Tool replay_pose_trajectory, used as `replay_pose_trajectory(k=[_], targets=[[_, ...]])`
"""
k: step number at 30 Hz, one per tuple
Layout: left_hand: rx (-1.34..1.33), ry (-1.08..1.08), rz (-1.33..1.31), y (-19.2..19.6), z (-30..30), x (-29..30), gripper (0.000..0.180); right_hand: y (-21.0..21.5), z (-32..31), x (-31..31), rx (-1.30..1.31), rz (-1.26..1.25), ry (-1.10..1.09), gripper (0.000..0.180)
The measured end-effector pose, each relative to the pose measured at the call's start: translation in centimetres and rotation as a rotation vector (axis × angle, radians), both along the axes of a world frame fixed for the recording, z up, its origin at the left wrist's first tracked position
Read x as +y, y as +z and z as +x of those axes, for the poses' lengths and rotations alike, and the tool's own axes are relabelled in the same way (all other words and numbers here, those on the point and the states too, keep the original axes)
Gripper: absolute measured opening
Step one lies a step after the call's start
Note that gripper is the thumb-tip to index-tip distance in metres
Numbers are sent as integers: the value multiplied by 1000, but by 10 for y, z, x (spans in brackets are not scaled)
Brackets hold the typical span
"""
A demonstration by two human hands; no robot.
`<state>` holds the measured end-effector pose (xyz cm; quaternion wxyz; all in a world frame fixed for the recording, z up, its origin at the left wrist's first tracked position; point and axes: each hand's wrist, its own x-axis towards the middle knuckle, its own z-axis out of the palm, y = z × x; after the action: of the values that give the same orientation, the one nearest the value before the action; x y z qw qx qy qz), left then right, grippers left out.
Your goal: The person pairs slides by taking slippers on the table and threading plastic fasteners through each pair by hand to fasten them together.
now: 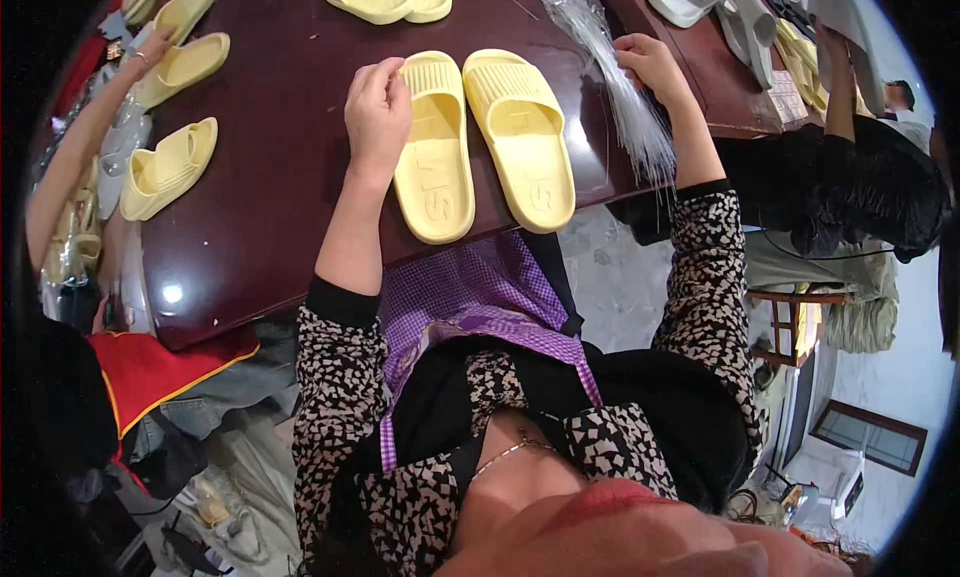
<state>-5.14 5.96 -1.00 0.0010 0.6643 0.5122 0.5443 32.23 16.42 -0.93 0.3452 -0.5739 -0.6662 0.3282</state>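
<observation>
Left hand (378, 115) curls by the left yellow slipper (437, 172), right hand (655, 69) bends at the clear strands (622, 102); I can't tell either grip!

Slippers (435, 172): pale yellow. Table (275, 167): dark maroon, glossy. Strands (632, 102): clear-white. Sleeves (335, 397): cream patches on black, plain black cuffs (343, 303). Apron (470, 282): purple-white check. Cloth (160, 372), near left: red, yellow edging.
</observation>
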Motion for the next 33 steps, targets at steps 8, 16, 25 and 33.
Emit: replay_pose_trajectory(k=[8, 16, 25, 33], targets=[[27, 38, -66, -4, -3, -2, 17, 22, 6, -22, 159, -97, 30, 21], [-31, 58, -48, -12, -18, -4, 17, 2, 1, -33, 125, -188, 106, 18], [161, -202, 195, 27, 47, -40, 19, 5, -31, -51, 391, -261, 124, 15], [420, -503, 229, 10, 121, -43, 22, 6, -80, -70, 611, -391, 136, 14]])
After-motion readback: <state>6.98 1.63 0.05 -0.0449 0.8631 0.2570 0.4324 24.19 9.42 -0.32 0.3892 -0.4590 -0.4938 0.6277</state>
